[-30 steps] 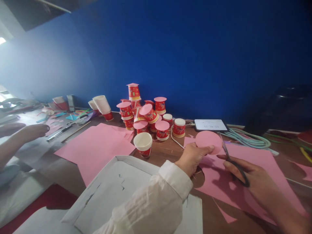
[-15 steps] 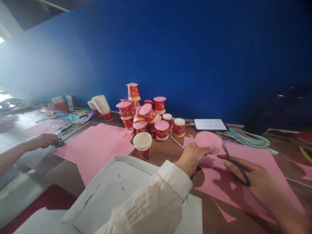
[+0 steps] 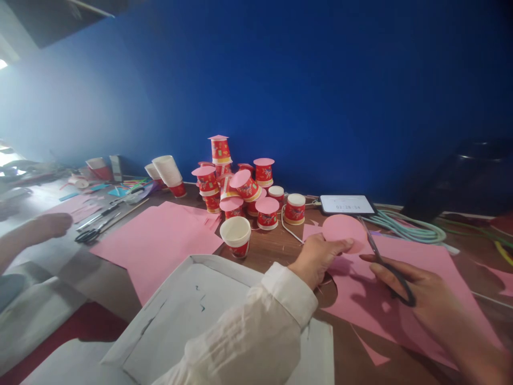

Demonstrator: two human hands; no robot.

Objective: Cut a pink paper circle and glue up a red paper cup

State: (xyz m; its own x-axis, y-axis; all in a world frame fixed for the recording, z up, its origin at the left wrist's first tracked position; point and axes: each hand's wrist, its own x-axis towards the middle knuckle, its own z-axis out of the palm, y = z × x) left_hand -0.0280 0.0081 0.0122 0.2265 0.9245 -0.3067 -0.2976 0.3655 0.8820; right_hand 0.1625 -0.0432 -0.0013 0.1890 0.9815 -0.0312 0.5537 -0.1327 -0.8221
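My left hand [image 3: 316, 259] pinches a round pink paper disc [image 3: 342, 230] and holds it up above the table. My right hand [image 3: 425, 299] grips black-handled scissors [image 3: 387, 264], whose blades touch the disc's right edge. Under both hands lies a large pink paper sheet [image 3: 417, 278] with a round hole cut in it near my left wrist. An upright red paper cup [image 3: 236, 238] with a white inside stands just left of my left hand.
A pile of red cups capped with pink discs [image 3: 240, 184] stands at the back by the blue wall. A phone [image 3: 347, 204] and coiled green cable [image 3: 409, 227] lie behind the disc. More pink paper [image 3: 156, 243], a white tray [image 3: 192, 315], another person's hand [image 3: 48, 227] and scissors [image 3: 92, 232] are at left.
The other person's hand at left reached to the scissors, then pulled back and left them on the table. My own hands, disc and scissors barely moved.
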